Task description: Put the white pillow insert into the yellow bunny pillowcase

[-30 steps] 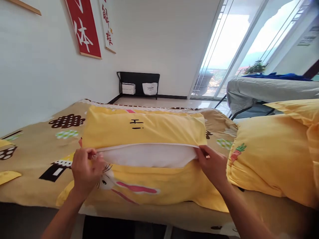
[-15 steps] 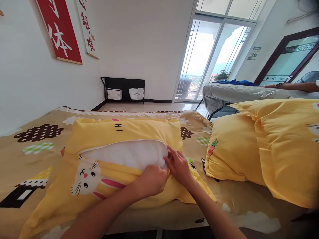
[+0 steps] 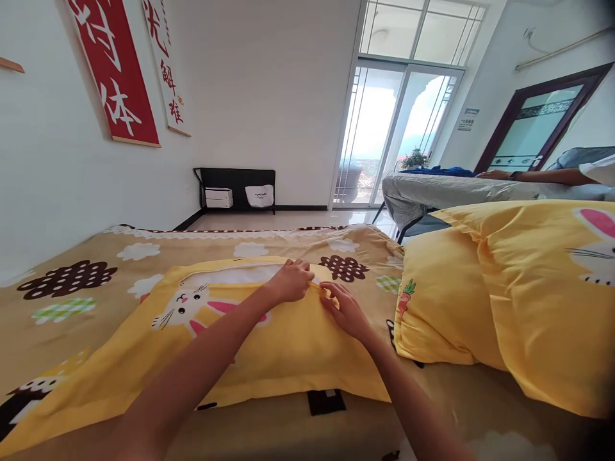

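A yellow pillowcase (image 3: 288, 352) with a printed rabbit lies across the bed. Through the long slit along its far side shows a white inner pillow (image 3: 233, 275). My left hand (image 3: 291, 282) is closed on the edge of the slit near its right end. Just to the right, my right hand (image 3: 343, 308) pinches the same edge, thumb and fingers drawn together. Whether a zip pull sits between the fingers is too small to tell.
Stacked yellow pillows (image 3: 446, 288) stand at the right. The bed has a brown patterned sheet (image 3: 158, 250). Beyond are a plastic-covered table (image 3: 432, 189) with another person's arm (image 3: 552, 176) over it, a black rack (image 3: 235, 179) by the wall and a glass sliding door (image 3: 369, 134).
Both hands have moved up and away from me, with the slit's edge in their grip. The pillowcase's near side is drawn farther over the white pillow, and the slit looks narrower.
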The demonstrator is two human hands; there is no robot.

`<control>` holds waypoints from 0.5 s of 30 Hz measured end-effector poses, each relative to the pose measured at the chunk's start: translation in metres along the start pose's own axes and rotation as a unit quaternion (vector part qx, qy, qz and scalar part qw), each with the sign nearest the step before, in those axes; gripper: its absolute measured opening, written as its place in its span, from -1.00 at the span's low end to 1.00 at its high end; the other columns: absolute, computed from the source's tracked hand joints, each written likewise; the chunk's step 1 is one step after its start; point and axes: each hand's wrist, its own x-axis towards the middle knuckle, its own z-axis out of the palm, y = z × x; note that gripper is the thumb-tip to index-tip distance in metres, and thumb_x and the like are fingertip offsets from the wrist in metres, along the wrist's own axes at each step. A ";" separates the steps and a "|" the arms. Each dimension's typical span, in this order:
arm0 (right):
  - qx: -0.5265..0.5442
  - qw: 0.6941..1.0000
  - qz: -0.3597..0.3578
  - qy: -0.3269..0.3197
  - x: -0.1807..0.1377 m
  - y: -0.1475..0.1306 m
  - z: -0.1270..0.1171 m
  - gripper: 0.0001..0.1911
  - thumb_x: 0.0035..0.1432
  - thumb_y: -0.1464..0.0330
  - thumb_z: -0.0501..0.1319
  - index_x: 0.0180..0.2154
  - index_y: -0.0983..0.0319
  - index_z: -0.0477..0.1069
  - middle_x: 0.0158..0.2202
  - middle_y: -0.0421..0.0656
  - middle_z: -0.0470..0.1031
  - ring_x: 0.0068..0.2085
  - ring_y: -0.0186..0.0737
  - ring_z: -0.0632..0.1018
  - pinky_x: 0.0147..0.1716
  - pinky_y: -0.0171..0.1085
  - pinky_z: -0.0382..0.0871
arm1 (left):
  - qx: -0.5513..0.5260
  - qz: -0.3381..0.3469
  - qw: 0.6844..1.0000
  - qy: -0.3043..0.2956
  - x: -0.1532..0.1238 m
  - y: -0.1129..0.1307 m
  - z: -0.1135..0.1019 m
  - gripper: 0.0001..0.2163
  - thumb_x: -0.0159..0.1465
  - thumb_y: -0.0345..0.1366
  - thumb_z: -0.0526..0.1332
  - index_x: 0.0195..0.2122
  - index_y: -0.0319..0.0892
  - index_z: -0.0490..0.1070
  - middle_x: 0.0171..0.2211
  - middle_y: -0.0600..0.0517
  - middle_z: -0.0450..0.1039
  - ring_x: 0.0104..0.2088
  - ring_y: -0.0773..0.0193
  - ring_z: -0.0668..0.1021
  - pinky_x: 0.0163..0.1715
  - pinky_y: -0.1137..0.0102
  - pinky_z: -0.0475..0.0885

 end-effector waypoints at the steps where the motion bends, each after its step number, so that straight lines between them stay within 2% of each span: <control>1: -0.009 1.000 0.015 0.003 0.004 0.004 0.004 -0.67 0.31 0.25 0.03 0.04 0.19 0.37 0.03 -0.06 0.48 -0.06 -0.12 0.49 -0.09 -0.16 0.36 | 0.001 -0.006 1.000 0.004 0.007 -0.008 0.004 -0.82 0.29 -0.36 0.07 -0.18 -0.21 0.44 0.13 -0.15 0.33 0.15 0.08 0.37 0.15 0.16 0.22; 4: -0.082 0.993 0.086 0.027 0.003 0.010 0.024 -0.62 0.31 0.25 0.00 0.09 0.21 0.34 0.07 -0.03 0.46 0.05 -0.02 0.43 0.01 -0.05 0.27 | -0.013 -0.053 0.998 -0.005 0.021 -0.034 0.020 -0.78 0.33 -0.22 0.07 -0.13 -0.20 0.42 0.30 -0.16 0.11 0.28 0.04 0.21 0.22 0.06 0.09; 6: -0.121 0.985 0.120 0.038 -0.009 0.011 0.042 -0.58 0.34 0.23 -0.04 0.13 0.22 0.31 0.10 -0.02 0.44 0.09 0.02 0.41 0.03 0.00 0.22 | -0.017 -0.085 0.996 -0.016 0.026 -0.050 0.029 -0.68 0.39 -0.15 -0.06 -0.06 -0.19 0.38 0.25 -0.18 0.21 0.23 0.06 0.30 0.17 0.03 0.16; 8: -0.134 0.982 0.123 0.051 -0.026 0.011 0.061 -0.55 0.36 0.24 -0.08 0.18 0.22 0.25 0.15 -0.02 0.40 0.14 0.01 0.37 0.06 0.00 0.18 | -0.016 -0.122 0.992 -0.027 0.028 -0.063 0.035 -0.61 0.41 -0.11 -0.14 0.07 -0.18 0.31 0.16 -0.20 0.33 0.14 0.05 0.41 0.12 0.00 0.22; 10: -0.141 0.981 0.112 0.078 -0.042 0.011 0.076 -0.53 0.37 0.25 -0.09 0.22 0.24 0.20 0.19 -0.01 0.36 0.19 -0.01 0.33 0.08 -0.02 0.15 | -0.006 -0.149 0.988 -0.038 0.028 -0.070 0.040 -0.52 0.35 0.01 -0.04 0.15 -0.20 0.24 0.15 -0.26 0.33 0.13 -0.04 0.42 0.08 -0.03 0.25; 12: -0.150 0.978 0.093 0.109 -0.054 0.010 0.082 -0.52 0.36 0.25 -0.07 0.24 0.27 0.17 0.20 0.02 0.34 0.20 -0.02 0.32 0.09 -0.03 0.13 | 0.005 -0.145 0.988 -0.059 0.026 -0.073 0.043 -0.43 0.23 0.09 0.12 0.12 -0.22 0.30 0.13 -0.30 0.35 0.12 -0.12 0.42 0.04 0.01 0.31; 15: -0.157 0.976 0.052 0.141 -0.060 0.003 0.074 -0.55 0.36 0.30 -0.05 0.22 0.26 0.20 0.19 0.04 0.35 0.21 -0.03 0.32 0.09 -0.06 0.11 | 0.013 -0.105 0.990 -0.097 0.020 -0.075 0.046 -0.59 0.18 -0.02 0.21 -0.05 -0.19 0.46 -0.06 -0.22 0.51 -0.04 -0.04 0.54 -0.08 0.19 0.41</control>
